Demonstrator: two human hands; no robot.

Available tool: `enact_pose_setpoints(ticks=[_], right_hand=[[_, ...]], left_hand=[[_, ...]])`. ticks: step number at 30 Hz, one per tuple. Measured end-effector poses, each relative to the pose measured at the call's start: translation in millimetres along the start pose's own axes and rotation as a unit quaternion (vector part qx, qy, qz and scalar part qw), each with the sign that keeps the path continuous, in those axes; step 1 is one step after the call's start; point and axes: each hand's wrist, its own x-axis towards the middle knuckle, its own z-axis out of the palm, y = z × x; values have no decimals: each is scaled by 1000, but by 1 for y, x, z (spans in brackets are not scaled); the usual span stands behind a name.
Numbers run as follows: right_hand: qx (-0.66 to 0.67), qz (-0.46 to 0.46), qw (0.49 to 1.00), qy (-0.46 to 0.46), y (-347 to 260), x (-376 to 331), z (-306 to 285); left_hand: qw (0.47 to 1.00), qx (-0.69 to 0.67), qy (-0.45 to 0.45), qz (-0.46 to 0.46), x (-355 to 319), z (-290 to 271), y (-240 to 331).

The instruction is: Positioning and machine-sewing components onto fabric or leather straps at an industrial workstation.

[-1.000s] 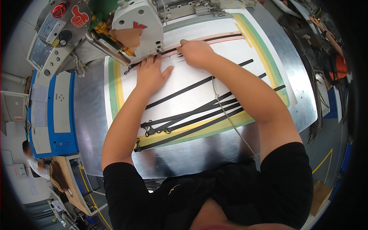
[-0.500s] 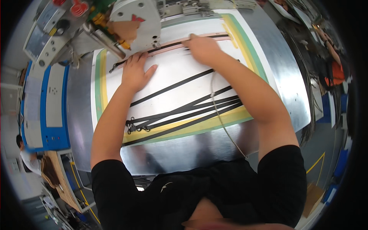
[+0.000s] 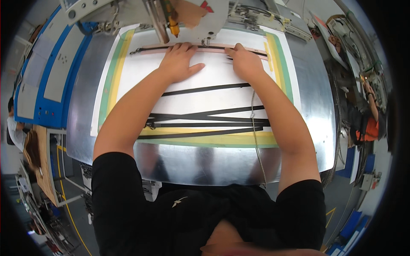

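A white board with green and yellow borders (image 3: pixel 109 85) lies on a shiny metal table (image 3: pixel 192 160). At its far edge a black zipper strip on a pinkish band (image 3: pixel 213 49) runs under the head of a white sewing machine (image 3: pixel 188 15). My left hand (image 3: pixel 177 62) lies flat with spread fingers, pressing on that strip just left of the needle. My right hand (image 3: pixel 243 62) has its fingers curled and pinches the strip right of the needle. Several loose black zipper strips (image 3: pixel 205 119) lie on the board nearer to me.
A blue control panel with grey pads (image 3: pixel 42 72) stands at the left. A thin cord (image 3: pixel 256 141) hangs over the table's near edge. Another person in an orange top (image 3: pixel 369 123) works at the far right. A wooden bench (image 3: pixel 40 166) sits at lower left.
The view has swung, so the board and machine now sit square across the top. Both hands stay on the strip at the needle, the left one now closer to the right.
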Motion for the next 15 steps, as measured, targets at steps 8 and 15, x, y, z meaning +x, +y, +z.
enact_pose_setpoints(ticks=[8,15], right_hand=[[3,-15,999,42,-7,7,7],[-8,30,999,9,-1,-4,-8]], left_hand=[[1000,-20,-6,-14,14,7,24],[1000,-17,-2,-20,1,0,5]])
